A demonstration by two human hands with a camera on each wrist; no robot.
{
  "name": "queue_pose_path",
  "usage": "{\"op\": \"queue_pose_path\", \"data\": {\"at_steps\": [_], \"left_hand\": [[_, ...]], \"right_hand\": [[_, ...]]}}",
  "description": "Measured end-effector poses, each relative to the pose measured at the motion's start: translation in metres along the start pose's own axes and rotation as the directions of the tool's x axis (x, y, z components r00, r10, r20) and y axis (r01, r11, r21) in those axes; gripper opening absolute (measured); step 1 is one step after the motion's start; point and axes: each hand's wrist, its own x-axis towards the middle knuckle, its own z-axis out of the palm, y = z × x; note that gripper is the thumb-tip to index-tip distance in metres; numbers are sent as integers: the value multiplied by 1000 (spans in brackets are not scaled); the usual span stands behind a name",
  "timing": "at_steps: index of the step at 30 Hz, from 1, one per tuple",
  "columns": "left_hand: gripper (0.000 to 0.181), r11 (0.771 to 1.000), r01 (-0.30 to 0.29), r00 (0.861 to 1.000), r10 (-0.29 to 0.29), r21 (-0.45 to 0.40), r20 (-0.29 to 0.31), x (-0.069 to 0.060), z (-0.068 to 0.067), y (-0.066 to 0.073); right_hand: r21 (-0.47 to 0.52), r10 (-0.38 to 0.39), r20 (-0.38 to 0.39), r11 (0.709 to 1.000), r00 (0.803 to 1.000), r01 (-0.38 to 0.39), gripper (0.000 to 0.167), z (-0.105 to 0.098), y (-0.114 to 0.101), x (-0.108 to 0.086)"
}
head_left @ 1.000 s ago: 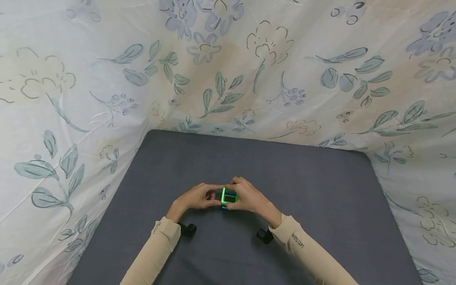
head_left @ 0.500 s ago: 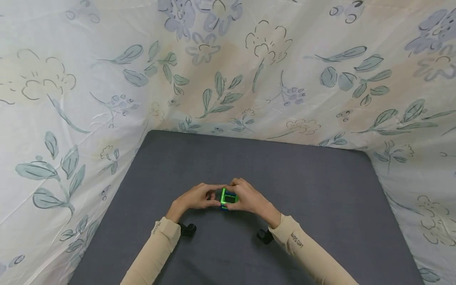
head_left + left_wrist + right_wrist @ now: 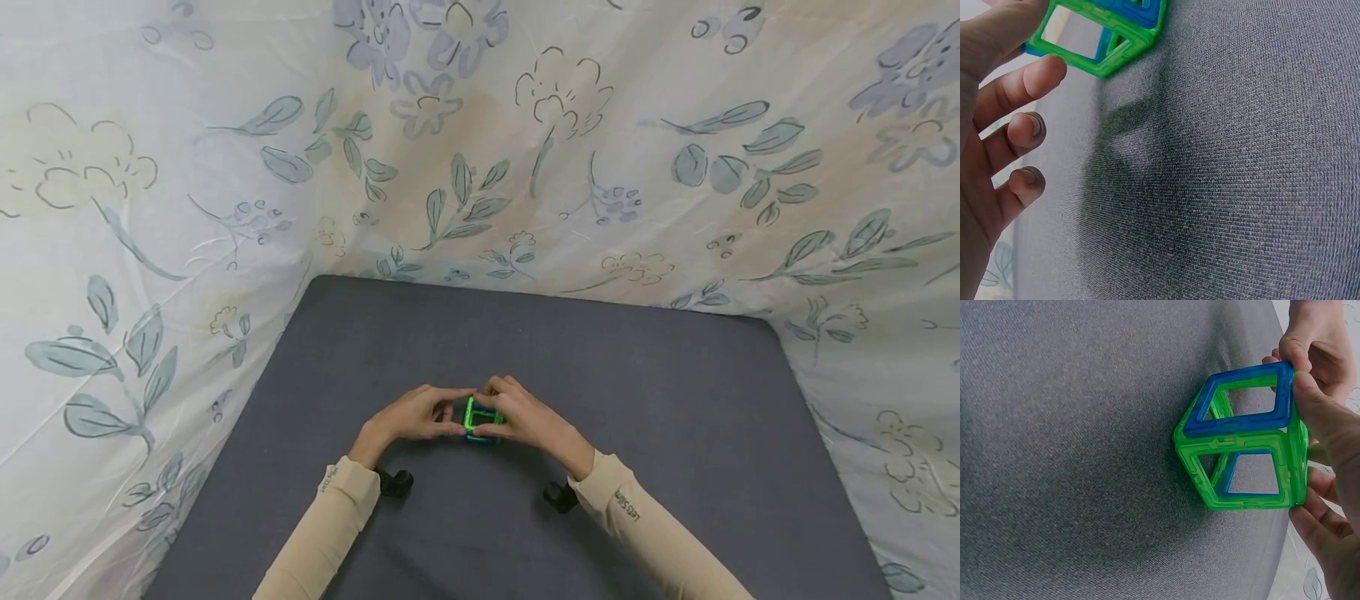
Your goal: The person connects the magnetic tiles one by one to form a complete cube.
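Note:
A small box of magnetic tiles, with green and blue open frames, stands at the middle of the dark table. In the right wrist view, a blue frame forms one face beside green frames. My left hand holds the box's left side between thumb and forefinger; its other fingers are bent and off the tiles. From the other side, my right hand pinches it, thumb on the near edge and fingers on the far edge. The right hand covers part of the box in the head view.
The dark grey cloth-covered table spreads around both hands. Floral curtains hang at its back and sides. Black wrist devices sit beneath both beige sleeves.
My right hand has shifted very slightly to the right, and more of the box's right part shows between its thumb and fingers. The left hand stays where it was.

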Motion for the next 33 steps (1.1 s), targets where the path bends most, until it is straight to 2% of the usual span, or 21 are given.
{"op": "queue_pose_path", "data": {"at_steps": [7,15,23,33], "left_hand": [[67,1000,-16,1000,16,19,-14,1,0,-1],[65,1000,-20,1000,20,14,-7,1,-1,-1],[65,1000,10,1000,-10,10,8,1,-2,1],[62,1000,0,1000,0,15,5,1,-3,3]], "right_hand": [[-6,51,18,999,999,-51,77,4,2,-3],[-19,55,4,998,998,-55,74,10,3,-3],[-21,76,5,997,997,-76,71,12,2,-5],[-14,77,-9,997,997,-77,69,14,3,-5]]}}
